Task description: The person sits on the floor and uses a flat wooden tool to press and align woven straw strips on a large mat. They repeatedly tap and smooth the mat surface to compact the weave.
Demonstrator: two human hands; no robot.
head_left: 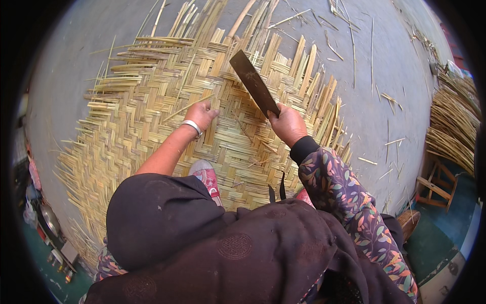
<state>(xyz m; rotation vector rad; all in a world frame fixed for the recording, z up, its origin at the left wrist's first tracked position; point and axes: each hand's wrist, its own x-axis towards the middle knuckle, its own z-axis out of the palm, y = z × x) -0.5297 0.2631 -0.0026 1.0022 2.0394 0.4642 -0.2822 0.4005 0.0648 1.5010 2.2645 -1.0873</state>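
Observation:
A large woven mat (152, 111) of split reed strips in a zigzag pattern spreads on the floor before me, with loose strip ends sticking out along its far and right edges. My right hand (288, 125) grips one end of a long, flat, dark blade-like tool (253, 81), which slants up and left over the mat. Bent over the middle of the weave, my left hand (202, 115) wears a silver bangle (193, 126). Its fingers are curled at a thin reed strip (177, 114) that shows on both sides of them. Part of that grip is hidden.
Bundles of reeds (453, 121) lie at the far right, beside a small wooden stool (438, 185). Cut scraps (392, 100) litter the grey floor (364, 40). My pink shoe (206, 178) stands on the mat. Pots and other household things (49, 219) are at the left edge.

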